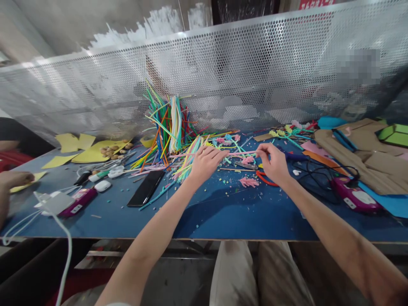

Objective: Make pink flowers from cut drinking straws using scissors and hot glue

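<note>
A pink pipe cleaner stretches level between my two hands over the middle of the table. My left hand is closed on its left end, back of the hand up. The fingertips of my right hand pinch its other end. Beneath it lie pink fuzzy pieces and pliers with red handles, partly under my right hand. Pastel pipe cleaners lie by my left hand, and a big upright bunch of coloured pipe cleaners stands behind them.
A black phone, white earbud case and purple power strip lie left. Another person's hand rests at the far left. Right are black cables, another purple strip and brown paper. A perforated metal panel backs the table.
</note>
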Action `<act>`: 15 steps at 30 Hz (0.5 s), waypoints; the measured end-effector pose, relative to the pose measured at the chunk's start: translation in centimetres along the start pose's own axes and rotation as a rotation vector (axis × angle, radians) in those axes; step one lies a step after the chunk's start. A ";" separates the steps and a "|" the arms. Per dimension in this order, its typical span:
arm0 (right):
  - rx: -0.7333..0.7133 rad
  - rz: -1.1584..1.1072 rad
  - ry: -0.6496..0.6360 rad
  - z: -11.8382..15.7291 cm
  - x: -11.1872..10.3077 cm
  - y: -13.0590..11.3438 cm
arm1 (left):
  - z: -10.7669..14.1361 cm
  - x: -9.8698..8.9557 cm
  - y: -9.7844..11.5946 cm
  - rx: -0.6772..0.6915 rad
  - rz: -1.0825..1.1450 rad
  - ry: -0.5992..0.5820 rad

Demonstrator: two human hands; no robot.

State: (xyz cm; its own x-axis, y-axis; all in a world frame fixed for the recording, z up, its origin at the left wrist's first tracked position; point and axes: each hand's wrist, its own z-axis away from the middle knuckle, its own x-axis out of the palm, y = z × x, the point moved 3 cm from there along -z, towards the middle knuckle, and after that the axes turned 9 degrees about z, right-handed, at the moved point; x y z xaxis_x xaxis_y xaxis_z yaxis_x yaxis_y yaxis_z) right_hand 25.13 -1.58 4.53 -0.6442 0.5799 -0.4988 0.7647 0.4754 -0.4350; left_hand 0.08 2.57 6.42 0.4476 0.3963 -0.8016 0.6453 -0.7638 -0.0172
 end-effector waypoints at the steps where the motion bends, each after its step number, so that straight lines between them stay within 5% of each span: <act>1: -0.012 0.010 0.007 -0.1 -0.2 0.1 | 0.1 0.1 -0.3 0.007 -0.003 -0.004; 7: -0.058 0.168 0.182 -1.5 -2.4 3.7 | 0.4 0.4 -1.7 0.035 -0.040 0.065; 15: 0.116 0.340 0.317 -2.4 -5.0 9.1 | 0.5 0.7 -2.9 0.021 -0.008 0.092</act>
State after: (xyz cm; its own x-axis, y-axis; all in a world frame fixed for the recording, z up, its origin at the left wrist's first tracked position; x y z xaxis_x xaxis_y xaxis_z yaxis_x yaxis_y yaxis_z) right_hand 35.40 1.42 4.88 -0.3081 0.8714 -0.3818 0.9129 0.1578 -0.3765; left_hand -1.75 4.81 5.60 0.4981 0.4467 -0.7432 0.6363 -0.7706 -0.0367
